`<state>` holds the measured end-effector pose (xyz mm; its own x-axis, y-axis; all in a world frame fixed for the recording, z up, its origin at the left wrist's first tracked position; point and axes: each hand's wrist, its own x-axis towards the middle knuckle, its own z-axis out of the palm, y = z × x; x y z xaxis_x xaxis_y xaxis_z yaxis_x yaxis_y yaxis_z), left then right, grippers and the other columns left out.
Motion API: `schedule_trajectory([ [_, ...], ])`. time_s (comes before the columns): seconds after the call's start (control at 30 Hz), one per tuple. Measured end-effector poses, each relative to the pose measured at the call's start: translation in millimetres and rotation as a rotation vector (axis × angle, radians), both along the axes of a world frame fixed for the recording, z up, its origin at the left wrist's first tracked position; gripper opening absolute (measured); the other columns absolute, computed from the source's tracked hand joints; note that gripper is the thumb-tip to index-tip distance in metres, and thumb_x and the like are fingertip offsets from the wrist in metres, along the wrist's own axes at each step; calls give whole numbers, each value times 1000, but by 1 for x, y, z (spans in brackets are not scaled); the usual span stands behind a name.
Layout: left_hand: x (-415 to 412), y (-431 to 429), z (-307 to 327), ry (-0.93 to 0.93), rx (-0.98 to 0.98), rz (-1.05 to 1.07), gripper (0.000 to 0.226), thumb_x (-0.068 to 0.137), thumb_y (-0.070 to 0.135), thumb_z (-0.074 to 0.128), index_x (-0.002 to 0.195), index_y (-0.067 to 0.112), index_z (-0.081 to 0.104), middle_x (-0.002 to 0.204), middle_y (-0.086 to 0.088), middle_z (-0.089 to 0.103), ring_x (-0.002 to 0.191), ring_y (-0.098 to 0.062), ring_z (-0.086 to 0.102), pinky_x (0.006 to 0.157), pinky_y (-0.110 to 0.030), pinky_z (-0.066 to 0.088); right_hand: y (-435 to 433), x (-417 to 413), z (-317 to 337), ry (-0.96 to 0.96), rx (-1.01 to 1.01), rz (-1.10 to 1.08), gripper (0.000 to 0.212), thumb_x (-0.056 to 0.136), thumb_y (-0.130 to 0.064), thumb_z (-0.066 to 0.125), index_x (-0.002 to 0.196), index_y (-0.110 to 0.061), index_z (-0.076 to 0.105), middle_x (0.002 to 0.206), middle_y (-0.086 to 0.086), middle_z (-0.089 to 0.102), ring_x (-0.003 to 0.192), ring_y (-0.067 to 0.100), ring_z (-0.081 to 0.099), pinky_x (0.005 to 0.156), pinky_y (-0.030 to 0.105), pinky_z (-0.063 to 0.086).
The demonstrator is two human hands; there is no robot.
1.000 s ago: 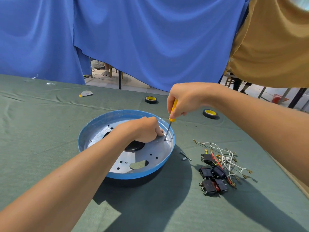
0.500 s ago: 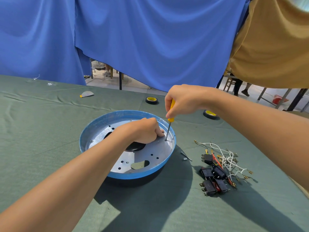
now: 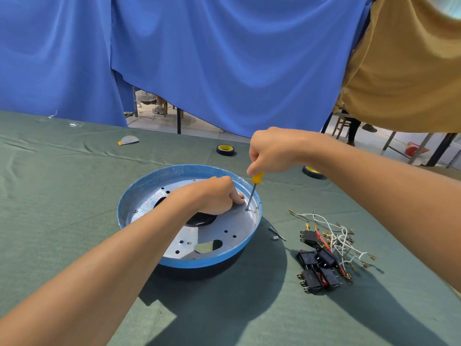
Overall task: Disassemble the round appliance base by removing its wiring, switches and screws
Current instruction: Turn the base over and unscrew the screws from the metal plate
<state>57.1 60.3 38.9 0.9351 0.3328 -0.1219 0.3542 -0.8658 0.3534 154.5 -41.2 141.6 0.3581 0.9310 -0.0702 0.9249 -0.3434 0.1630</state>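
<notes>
Head view: the right grip (image 3: 274, 152), fingers wrapped round the screwdriver (image 3: 257, 178), has rolled further over its yellow handle. The tip is unmoved in a screw (image 3: 247, 209) near the right rim of the round base (image 3: 199, 264), mid-table. The left grip (image 3: 212, 196), curled, braces the plate alongside. That screw is probably loosening; wiring and switches (image 3: 324, 248) already lie out.
</notes>
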Motion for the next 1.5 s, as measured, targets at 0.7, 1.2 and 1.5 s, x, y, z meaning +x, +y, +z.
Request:
schedule_trajectory([
  [0.7,0,2,-5,-2,6,10,37,102,23,42,128,39,61,133,6,61,116,-26,55,102,-43,43,-7,-1,5,123,-29,41,9,82,-32,72,88,-29,65,87,-7,63,83,15,58,56,26,40],
  [1.2,0,2,-5,2,27,-2,37,103,21,43,129,40,60,131,8,61,109,-25,56,98,-42,46,-6,-2,0,139,24,-37,27,86,-33,64,105,-14,63,107,9,64,99,29,62,62,29,46],
  [1.5,0,1,-4,-5,21,4,36,102,22,44,129,38,61,131,6,62,111,-25,57,100,-42,46,-5,-2,-7,80,118,-29,26,89,-31,59,91,-6,67,90,12,66,86,30,59,60,32,43],
])
